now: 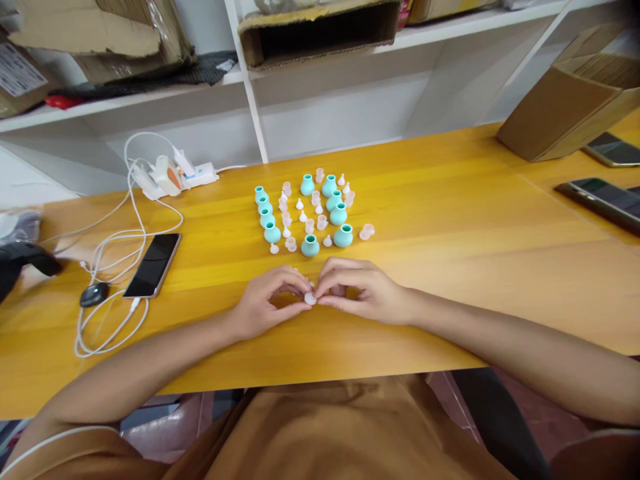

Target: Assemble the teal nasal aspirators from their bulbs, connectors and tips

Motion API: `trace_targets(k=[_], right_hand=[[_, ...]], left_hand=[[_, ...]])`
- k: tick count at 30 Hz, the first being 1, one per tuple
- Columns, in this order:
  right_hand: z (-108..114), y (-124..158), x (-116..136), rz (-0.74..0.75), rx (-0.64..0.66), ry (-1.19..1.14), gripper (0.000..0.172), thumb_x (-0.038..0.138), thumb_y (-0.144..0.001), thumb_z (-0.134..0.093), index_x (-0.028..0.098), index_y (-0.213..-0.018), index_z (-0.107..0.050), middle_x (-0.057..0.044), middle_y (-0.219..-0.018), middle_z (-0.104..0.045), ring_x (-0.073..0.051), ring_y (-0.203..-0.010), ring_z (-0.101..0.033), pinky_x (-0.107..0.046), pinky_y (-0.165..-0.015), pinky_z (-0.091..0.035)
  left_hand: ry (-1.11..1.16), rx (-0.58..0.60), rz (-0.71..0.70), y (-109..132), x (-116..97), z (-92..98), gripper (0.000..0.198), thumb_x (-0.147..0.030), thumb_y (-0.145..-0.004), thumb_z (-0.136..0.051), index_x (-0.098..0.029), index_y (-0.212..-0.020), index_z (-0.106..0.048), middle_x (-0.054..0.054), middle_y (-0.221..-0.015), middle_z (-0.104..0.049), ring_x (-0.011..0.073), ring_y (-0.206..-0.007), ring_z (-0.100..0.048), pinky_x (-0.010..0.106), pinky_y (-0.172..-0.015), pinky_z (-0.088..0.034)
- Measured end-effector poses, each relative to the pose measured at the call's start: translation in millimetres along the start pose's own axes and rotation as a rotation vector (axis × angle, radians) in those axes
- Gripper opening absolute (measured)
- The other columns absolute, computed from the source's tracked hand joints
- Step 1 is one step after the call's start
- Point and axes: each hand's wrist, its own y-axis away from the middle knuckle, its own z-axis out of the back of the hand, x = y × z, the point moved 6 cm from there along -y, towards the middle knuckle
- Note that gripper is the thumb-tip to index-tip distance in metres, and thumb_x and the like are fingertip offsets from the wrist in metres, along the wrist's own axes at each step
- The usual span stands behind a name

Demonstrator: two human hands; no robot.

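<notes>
L hand (265, 305) & R hand (361, 291) meet at 6 o'clock on the yellow wooden desk (450, 220). Both grips are narrow, thumb + forefinger tips pinched on one small pale round silicone cap (311, 299) between them. Near, at 12 o'clock: teal rubber bulbs (310, 245) w/ tiny pale pink tips (291, 243) in rows. At 9 o'clock: black smartphone (153, 265), white cables (107, 253). At 2 o'clock, well apart: brown cardboard box (565, 107).

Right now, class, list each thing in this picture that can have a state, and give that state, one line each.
left hand, pinching the small pale piece
right hand, pinching the same piece
teal bulbs, upright, openings up
phone, face up, screen dark
power strip, plugs inserted
cardboard box, on its side, open
</notes>
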Motion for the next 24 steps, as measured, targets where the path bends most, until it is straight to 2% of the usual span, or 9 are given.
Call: trace_targets(k=[9,13,16,20,24], right_hand=[[1.3,-0.5,6.5,0.09,-0.007,0.03,0.017,0.022,-0.106,-0.068,0.021,-0.119,-0.079,-0.007,-0.104,-0.068,-0.012,-0.081,-0.065,-0.022,-0.064,-0.053],[1.5,0.1,9.0,0.136,0.0,0.069,0.018,0.02,-0.106,-0.068,0.021,-0.12,-0.079,-0.008,-0.105,-0.069,-0.014,-0.086,-0.067,-0.025,-0.069,-0.055],[6.9,-0.1,11.7,0.14,-0.046,0.107,0.017,0.019,-0.105,-0.069,0.022,-0.119,-0.079,-0.007,-0.104,-0.069,-0.015,-0.087,-0.068,-0.027,-0.073,-0.057],[16.5,-1.4,12.2,0.104,-0.135,0.144,0.012,0.02,-0.104,-0.07,0.021,-0.115,-0.076,-0.007,-0.099,-0.069,-0.014,-0.078,-0.066,-0.028,-0.07,-0.057],[18.5,-1.7,5.9,0.1,-0.15,0.173,0.009,0.021,-0.105,-0.068,0.021,-0.111,-0.074,-0.005,-0.098,-0.067,-0.011,-0.066,-0.061,-0.027,-0.063,-0.055]], left_hand=[[0.009,-0.003,-0.001,1.7,-0.9,0.1,0.027,-0.017,-0.092,-0.085,-0.02,-0.116,-0.072,0.008,-0.112,-0.077,0.0156,-0.101,-0.078,0.029,-0.089,-0.069],[0.001,0.008,0.0,1.5,-2.0,-0.7,0.026,-0.017,-0.092,-0.085,-0.02,-0.115,-0.072,0.007,-0.111,-0.076,0.015,-0.099,-0.078,0.027,-0.088,-0.069],[-0.014,0.001,-0.011,1.4,-2.2,0.0,0.026,-0.017,-0.092,-0.085,-0.02,-0.115,-0.072,0.007,-0.111,-0.077,0.0151,-0.1,-0.078,0.028,-0.089,-0.069],[-0.038,-0.009,-0.032,1.5,-1.4,1.3,0.026,-0.016,-0.093,-0.083,-0.02,-0.116,-0.071,0.008,-0.111,-0.077,0.016,-0.102,-0.078,0.03,-0.092,-0.068],[-0.116,-0.005,-0.084,0.0,-5.8,2.2,0.024,-0.015,-0.093,-0.083,-0.021,-0.115,-0.072,0.008,-0.109,-0.077,0.0162,-0.101,-0.078,0.029,-0.09,-0.067]])
